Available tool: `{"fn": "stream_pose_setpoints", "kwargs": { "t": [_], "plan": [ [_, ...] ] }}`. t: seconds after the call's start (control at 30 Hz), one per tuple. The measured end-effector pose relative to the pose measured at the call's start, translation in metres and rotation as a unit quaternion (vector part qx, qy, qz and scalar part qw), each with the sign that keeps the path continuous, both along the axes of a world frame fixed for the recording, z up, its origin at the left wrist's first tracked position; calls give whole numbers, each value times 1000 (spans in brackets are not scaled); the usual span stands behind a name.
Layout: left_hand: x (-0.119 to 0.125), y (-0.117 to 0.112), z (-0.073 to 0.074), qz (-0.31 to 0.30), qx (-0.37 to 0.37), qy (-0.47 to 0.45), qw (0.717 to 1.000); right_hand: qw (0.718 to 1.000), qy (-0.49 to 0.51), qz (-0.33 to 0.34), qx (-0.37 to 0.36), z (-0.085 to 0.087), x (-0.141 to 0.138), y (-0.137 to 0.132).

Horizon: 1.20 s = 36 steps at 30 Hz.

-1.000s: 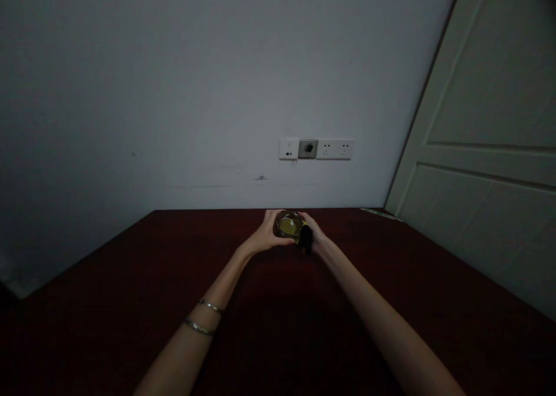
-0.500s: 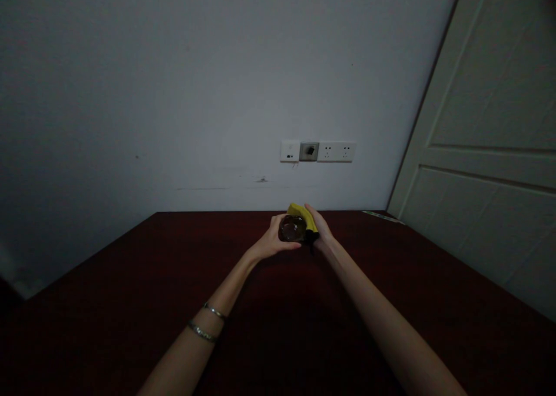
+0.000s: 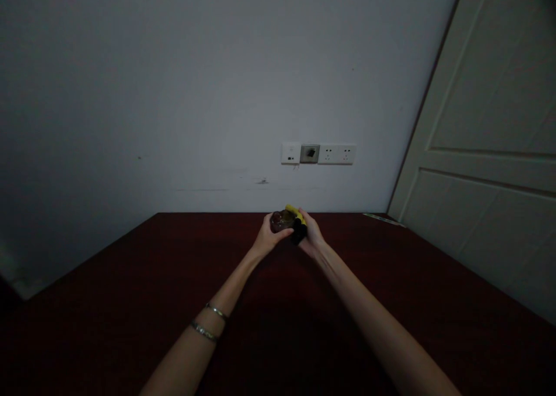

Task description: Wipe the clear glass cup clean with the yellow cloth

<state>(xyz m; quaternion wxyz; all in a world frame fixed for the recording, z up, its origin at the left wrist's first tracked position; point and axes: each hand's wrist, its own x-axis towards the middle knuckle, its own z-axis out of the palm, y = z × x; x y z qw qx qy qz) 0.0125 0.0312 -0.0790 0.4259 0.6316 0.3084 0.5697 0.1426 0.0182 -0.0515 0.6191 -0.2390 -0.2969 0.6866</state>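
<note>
At the centre of the frame, the left hand (image 3: pixel 264 238) grips a rounded glass vessel (image 3: pixel 278 222) between the two arms; the right hand (image 3: pixel 313 235) clasps a yellow-and-black object (image 3: pixel 299 227) against its right side.

The counter (image 3: pixel 108 292) is broad, flat and deep reddish brown, with its far edge running straight along the foot of the pale wall (image 3: pixel 208 95). Its left edge slants outward toward the viewer, and its right side runs beside the panelled door (image 3: pixel 490 182). The surface looks redder toward the back and sinks almost to black at the front, where detail is hard to make out. Near the far right corner a thin, pale strip (image 3: pixel 384 219) lies flat, set at a slant; its markings are too small to read.
</note>
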Motion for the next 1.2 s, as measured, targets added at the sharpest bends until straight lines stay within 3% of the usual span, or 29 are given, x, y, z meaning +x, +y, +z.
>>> {"fn": "stream_pose_setpoints", "kwargs": {
  "t": [0.13, 0.3, 0.37, 0.53, 0.8, 0.93, 1.2],
  "plan": [
    [1, 2, 2, -15, -4, 4, 1000, 1000, 12, -3, -8, -2, 1, 2],
    [1, 0, 3, -140, 2, 32, 990, 999, 4, -3, -34, -4, 15, 9],
    [1, 1, 1, -159, 16, 46, 986, 999, -1, -4, -43, -6, 20, 10],
    [3, 3, -2, -120, 15, 59, 991, 999, -3, -14, -52, -8, 19, 7],
    [-6, 5, 12, -93, 33, 91, 991, 999, 6, -38, -26, 0, 2, -3],
    [-8, 5, 13, -30, 39, 104, 993, 998, 15, -64, -11, 0, -7, -5],
    [7, -8, 15, 10, -16, 46, 999, 996, 33, -84, -11, 10, -8, -6]
  ]
}}
